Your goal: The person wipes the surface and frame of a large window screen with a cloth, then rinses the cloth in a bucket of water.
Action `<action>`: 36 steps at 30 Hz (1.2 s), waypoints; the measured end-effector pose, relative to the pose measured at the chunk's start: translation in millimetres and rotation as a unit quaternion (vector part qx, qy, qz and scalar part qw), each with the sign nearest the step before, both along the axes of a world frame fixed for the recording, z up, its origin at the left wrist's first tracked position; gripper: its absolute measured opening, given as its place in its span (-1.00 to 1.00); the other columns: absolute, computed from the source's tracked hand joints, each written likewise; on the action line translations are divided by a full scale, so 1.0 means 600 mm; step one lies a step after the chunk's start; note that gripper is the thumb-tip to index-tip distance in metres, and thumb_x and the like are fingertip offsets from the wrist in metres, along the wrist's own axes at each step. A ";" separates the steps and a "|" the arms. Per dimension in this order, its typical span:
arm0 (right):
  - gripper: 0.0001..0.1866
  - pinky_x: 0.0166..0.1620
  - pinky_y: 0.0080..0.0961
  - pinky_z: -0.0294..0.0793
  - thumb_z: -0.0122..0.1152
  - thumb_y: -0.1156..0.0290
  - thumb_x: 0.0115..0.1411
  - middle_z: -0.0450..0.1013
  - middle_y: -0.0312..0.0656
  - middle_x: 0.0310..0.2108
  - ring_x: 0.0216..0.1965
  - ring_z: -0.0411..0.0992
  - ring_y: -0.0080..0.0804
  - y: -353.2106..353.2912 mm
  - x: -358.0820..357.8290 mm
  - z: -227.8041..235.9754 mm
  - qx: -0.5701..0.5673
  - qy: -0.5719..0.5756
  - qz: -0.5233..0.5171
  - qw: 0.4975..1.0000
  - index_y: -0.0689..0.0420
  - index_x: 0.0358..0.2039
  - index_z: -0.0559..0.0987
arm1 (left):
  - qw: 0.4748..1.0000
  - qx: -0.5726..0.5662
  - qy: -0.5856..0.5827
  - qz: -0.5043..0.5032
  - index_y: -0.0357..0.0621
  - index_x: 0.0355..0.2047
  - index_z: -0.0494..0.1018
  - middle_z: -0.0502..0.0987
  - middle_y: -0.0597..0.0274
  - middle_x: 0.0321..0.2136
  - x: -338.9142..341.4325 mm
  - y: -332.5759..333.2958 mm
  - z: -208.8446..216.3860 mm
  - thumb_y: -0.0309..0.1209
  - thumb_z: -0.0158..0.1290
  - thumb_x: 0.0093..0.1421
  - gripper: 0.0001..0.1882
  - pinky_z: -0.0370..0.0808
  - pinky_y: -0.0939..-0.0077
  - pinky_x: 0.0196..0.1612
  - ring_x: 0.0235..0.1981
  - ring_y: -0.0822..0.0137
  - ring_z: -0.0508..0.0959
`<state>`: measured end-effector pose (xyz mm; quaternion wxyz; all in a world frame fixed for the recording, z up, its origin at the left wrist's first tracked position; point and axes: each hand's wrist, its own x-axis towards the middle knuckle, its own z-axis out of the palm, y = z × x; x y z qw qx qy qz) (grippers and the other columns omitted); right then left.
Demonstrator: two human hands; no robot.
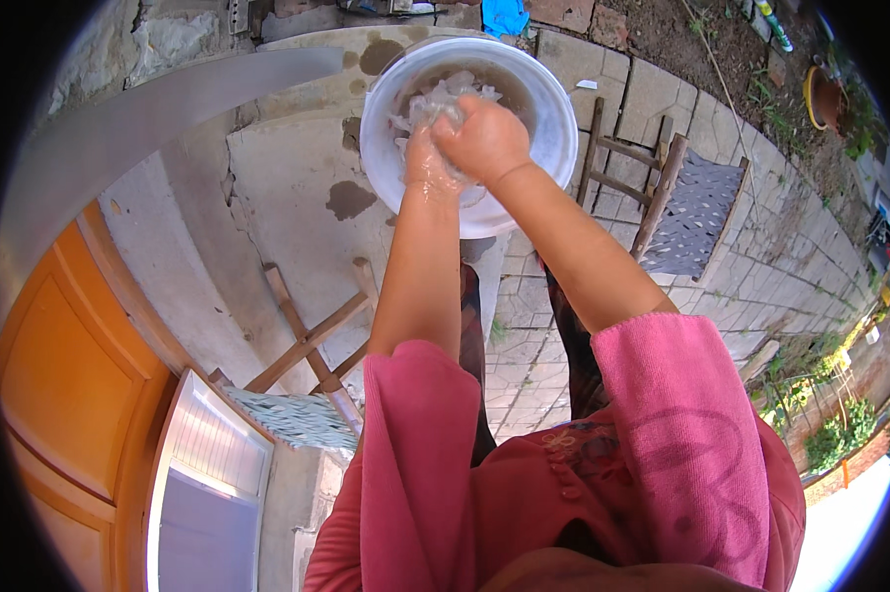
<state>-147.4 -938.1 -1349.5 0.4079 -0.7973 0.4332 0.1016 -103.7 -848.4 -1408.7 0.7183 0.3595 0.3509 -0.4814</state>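
Observation:
Both my arms reach down into a round white bucket [561, 123] that holds greyish water [524, 94]. My left hand [428, 161] and my right hand [484, 140] press together there, fingers curled around a pale, wet, crumpled bundle [448, 97]. It could be thin cloth or plastic film; which one I cannot tell. Folds of the bundle stick out beyond my fingertips toward the far side of the bucket. Wet skin glistens on my left hand and wrist. My fingertips are partly hidden in the bundle and behind the right hand.
A low wooden stool with a woven grey seat [696, 212] lies tipped at the right. Another wooden-framed stool [312, 340] is at the left, by an orange door [80, 365]. Wet spots mark the concrete beside the bucket. A blue crumpled item [505, 17] lies beyond it.

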 end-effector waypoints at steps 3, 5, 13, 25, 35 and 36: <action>-0.62 -0.11 -0.05 0.56 0.12 0.02 0.17 0.61 0.05 -0.28 -0.20 0.56 0.12 -0.044 0.002 -0.056 0.002 0.063 -0.050 0.997 0.08 -0.30 0.63 | 0.995 0.099 0.000 -0.034 -0.08 0.12 0.46 0.58 0.11 -0.02 -0.017 -0.033 0.031 -0.06 -0.19 0.40 -0.52 0.52 0.05 0.11 0.02 0.09 0.57; -0.63 -0.12 -0.06 0.56 0.12 0.02 0.18 0.61 0.05 -0.29 -0.20 0.56 0.11 -0.018 0.004 -0.032 0.019 0.023 -0.014 0.999 0.08 -0.31 0.64 | 0.999 0.010 0.013 -0.039 -0.09 0.13 0.44 0.55 0.08 0.04 0.005 -0.008 -0.008 -0.07 -0.17 0.41 -0.53 0.52 0.06 0.13 0.08 0.09 0.56; -0.53 0.01 -0.09 0.51 0.13 0.00 0.16 0.59 0.15 -0.19 -0.08 0.56 0.09 -0.051 0.019 -0.089 0.106 0.049 -0.070 0.991 0.17 -0.24 0.65 | 0.991 0.105 -0.067 -0.041 -0.13 0.20 0.40 0.54 0.12 0.09 0.013 -0.015 0.029 -0.04 -0.03 0.40 -0.48 0.48 0.10 0.17 0.11 0.12 0.54; -0.38 0.22 -0.17 0.41 0.17 0.42 0.11 0.45 0.20 0.17 0.20 0.43 0.14 -0.021 0.000 -0.207 0.167 0.175 -0.035 0.970 0.17 0.24 0.43 | 0.971 0.233 0.005 -0.055 0.24 0.49 -0.01 -0.04 0.23 0.50 0.040 0.007 0.003 0.24 0.07 0.21 -0.05 -0.32 -0.42 0.39 0.50 -0.22 -0.21; -0.56 -0.01 -0.37 0.49 0.18 0.47 0.07 0.54 -0.08 -0.09 -0.03 0.52 -0.25 0.003 -0.046 0.048 0.163 -0.067 0.182 0.967 -0.03 0.01 0.62 | 0.999 0.000 -0.010 -0.036 -0.09 0.04 0.49 0.61 0.17 -0.06 0.040 0.033 0.026 -0.11 0.21 0.20 -0.52 0.54 0.06 0.05 -0.05 0.07 0.61; -0.56 0.00 -0.39 0.48 0.19 0.48 0.06 0.52 -0.10 -0.08 -0.02 0.51 -0.27 -0.003 -0.055 0.070 0.165 -0.068 0.208 0.962 -0.02 0.01 0.62 | 0.998 0.008 -0.011 -0.061 -0.10 0.03 0.50 0.61 0.16 -0.06 0.036 0.041 0.030 -0.14 0.20 0.20 -0.54 0.54 0.06 0.04 -0.06 0.07 0.61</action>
